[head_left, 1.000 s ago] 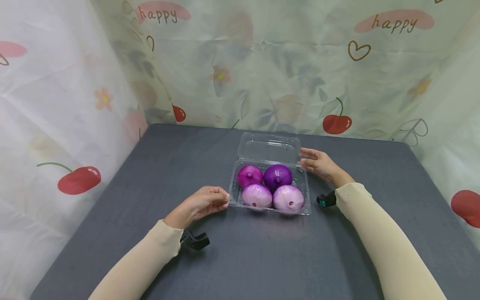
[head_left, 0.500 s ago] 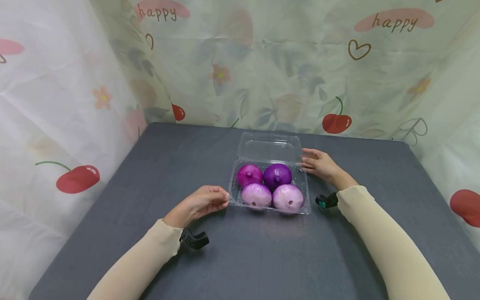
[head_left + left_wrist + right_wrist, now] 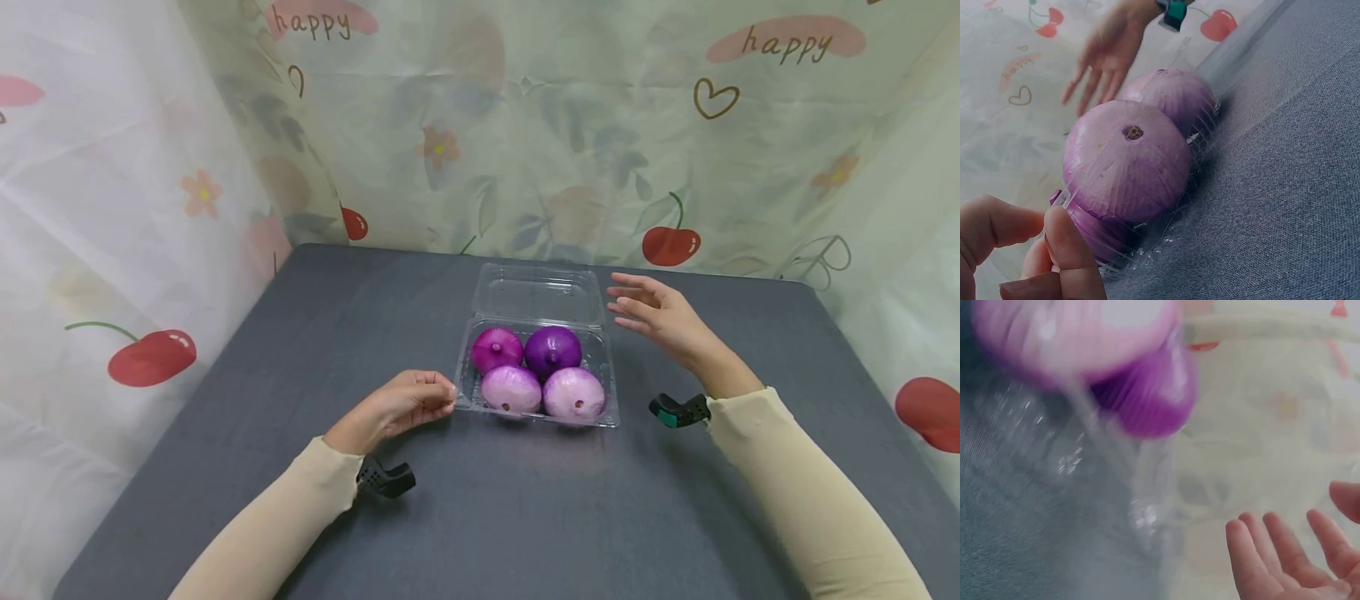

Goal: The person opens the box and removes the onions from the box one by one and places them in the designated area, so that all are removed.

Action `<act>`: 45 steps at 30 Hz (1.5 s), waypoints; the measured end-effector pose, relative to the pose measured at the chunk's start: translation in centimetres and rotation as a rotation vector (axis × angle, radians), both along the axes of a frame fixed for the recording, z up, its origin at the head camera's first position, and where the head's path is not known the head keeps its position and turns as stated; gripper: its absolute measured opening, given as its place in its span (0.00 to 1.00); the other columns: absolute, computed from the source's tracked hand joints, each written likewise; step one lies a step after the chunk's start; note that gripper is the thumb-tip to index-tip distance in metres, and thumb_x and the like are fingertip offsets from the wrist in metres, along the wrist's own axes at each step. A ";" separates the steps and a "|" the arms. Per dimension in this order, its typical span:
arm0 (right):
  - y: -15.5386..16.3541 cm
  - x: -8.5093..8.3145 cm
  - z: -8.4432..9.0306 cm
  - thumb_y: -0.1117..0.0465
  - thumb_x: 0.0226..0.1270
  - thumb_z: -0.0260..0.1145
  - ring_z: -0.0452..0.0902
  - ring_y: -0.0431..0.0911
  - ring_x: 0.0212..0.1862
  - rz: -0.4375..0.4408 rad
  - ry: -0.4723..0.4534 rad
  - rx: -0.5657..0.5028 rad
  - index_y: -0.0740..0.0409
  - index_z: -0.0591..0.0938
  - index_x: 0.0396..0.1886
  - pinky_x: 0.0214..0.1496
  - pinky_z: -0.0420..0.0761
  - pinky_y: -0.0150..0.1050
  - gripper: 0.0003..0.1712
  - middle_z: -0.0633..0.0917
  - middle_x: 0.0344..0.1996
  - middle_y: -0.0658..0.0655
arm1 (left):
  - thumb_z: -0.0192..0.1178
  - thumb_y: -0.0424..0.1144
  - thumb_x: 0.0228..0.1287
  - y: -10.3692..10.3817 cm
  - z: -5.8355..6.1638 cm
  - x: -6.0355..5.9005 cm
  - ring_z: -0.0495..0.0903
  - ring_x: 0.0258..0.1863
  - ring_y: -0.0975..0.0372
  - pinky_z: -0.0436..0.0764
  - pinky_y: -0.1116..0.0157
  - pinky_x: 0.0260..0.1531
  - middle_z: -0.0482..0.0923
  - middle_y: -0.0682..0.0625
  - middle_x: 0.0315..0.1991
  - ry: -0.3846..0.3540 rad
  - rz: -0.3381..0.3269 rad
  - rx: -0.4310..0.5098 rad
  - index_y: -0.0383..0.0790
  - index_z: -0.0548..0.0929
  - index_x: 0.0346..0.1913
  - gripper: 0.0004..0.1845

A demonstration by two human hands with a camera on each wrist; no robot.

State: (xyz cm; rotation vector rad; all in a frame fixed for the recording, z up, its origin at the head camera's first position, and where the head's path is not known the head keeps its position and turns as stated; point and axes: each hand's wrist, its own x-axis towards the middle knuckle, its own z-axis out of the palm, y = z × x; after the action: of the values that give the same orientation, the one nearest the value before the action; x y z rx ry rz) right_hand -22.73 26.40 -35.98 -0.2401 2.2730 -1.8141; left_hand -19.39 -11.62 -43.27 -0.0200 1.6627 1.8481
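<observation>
Onions fill the clear plastic box [image 3: 537, 377], which sits about the middle of the grey tabletop [image 3: 525, 517], its lid [image 3: 538, 294] folded back flat on the far side. Parts are hard to read: the right wrist view is badly blurred, showing only smears of purple behind shiny plastic, and in the left wrist view the far-left dark onion is mostly hidden behind a pale one. The box's clear walls barely show against the cloth.

At the near-left corner of the box, the left hand [image 3: 397, 408] has its fingers [image 3: 1066, 250] curled, thumb and forefinger pinching the plastic rim. The right hand [image 3: 663, 317] hovers just beside the right edge of the lid, fingers [image 3: 1260, 562] spread and relaxed, grasping nothing and clear of the plastic.

Four onions lie in two rows. The two far ones, a magenta onion [image 3: 497, 348] and a deep purple onion [image 3: 553, 350], are darker; the two near ones, a pale onion on the left [image 3: 512, 389] and a pale onion on the right [image 3: 573, 393], are lilac with fine stripes and a small brown stem spot. All four touch their neighbours.
</observation>
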 end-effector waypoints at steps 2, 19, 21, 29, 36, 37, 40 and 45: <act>-0.2 0.7 0.7 0.56 0.74 0.56 0.72 0.45 0.64 0.025 0.035 -0.020 0.56 0.60 0.73 0.60 0.76 0.33 0.32 0.64 0.69 0.67 | 0.56 0.28 0.66 0.0 0.0 0.0 0.79 0.27 0.66 0.82 0.72 0.33 0.80 0.50 0.27 0.001 0.001 -0.007 0.38 0.78 0.31 0.06; -2.1 5.0 0.0 0.59 0.72 0.60 0.73 0.50 0.63 0.199 0.158 0.105 0.58 0.68 0.68 0.57 0.77 0.30 0.27 0.73 0.64 0.62 | 0.57 0.29 0.66 0.2 -0.1 -0.1 0.79 0.28 0.65 0.82 0.71 0.35 0.80 0.50 0.28 0.003 -0.009 -0.003 0.38 0.79 0.31 0.06; -2.3 5.0 -0.5 0.59 0.71 0.61 0.73 0.54 0.63 0.223 0.154 0.134 0.60 0.68 0.67 0.57 0.77 0.31 0.27 0.73 0.64 0.64 | 0.57 0.29 0.66 0.2 0.0 -0.1 0.79 0.28 0.65 0.82 0.70 0.35 0.80 0.50 0.28 0.001 -0.008 -0.006 0.38 0.79 0.31 0.06; -3.1 4.9 -1.9 0.59 0.68 0.64 0.73 0.57 0.63 0.304 0.155 0.246 0.60 0.72 0.64 0.55 0.78 0.31 0.26 0.77 0.61 0.63 | 0.56 0.28 0.66 0.1 0.1 0.0 0.79 0.28 0.65 0.82 0.71 0.34 0.80 0.50 0.27 -0.003 -0.009 -0.008 0.39 0.79 0.31 0.07; -3.5 4.6 -2.0 0.59 0.66 0.66 0.72 0.55 0.63 0.331 0.145 0.348 0.60 0.75 0.61 0.61 0.76 0.48 0.25 0.79 0.59 0.60 | 0.56 0.28 0.67 0.1 0.2 0.0 0.79 0.28 0.65 0.82 0.71 0.34 0.80 0.50 0.28 -0.013 -0.006 -0.011 0.39 0.79 0.31 0.06; -3.6 4.5 -2.0 0.59 0.65 0.67 0.72 0.54 0.63 0.336 0.140 0.364 0.60 0.75 0.61 0.62 0.75 0.51 0.25 0.79 0.59 0.60 | 0.56 0.28 0.67 0.1 0.2 0.0 0.79 0.28 0.65 0.82 0.71 0.34 0.80 0.50 0.28 -0.014 -0.006 -0.008 0.39 0.79 0.31 0.06; -3.8 4.3 -2.0 0.60 0.63 0.69 0.72 0.54 0.62 0.351 0.125 0.404 0.59 0.76 0.60 0.65 0.72 0.54 0.26 0.78 0.59 0.60 | 0.56 0.28 0.67 0.0 0.2 0.0 0.79 0.28 0.65 0.82 0.71 0.34 0.80 0.50 0.28 -0.014 -0.004 -0.002 0.39 0.79 0.31 0.07; -4.1 4.3 -1.9 0.63 0.59 0.71 0.74 0.55 0.61 0.364 0.109 0.460 0.59 0.76 0.61 0.64 0.73 0.52 0.29 0.77 0.60 0.60 | 0.56 0.28 0.66 0.0 0.1 0.0 0.79 0.28 0.65 0.82 0.71 0.34 0.80 0.50 0.28 -0.009 -0.001 -0.004 0.39 0.79 0.31 0.07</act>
State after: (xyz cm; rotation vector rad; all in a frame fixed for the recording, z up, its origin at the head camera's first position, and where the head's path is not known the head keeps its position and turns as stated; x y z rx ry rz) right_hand -18.47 22.30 -37.92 -0.6306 2.4427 -1.0950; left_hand -19.44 -11.63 -43.21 -0.0289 1.6599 1.8415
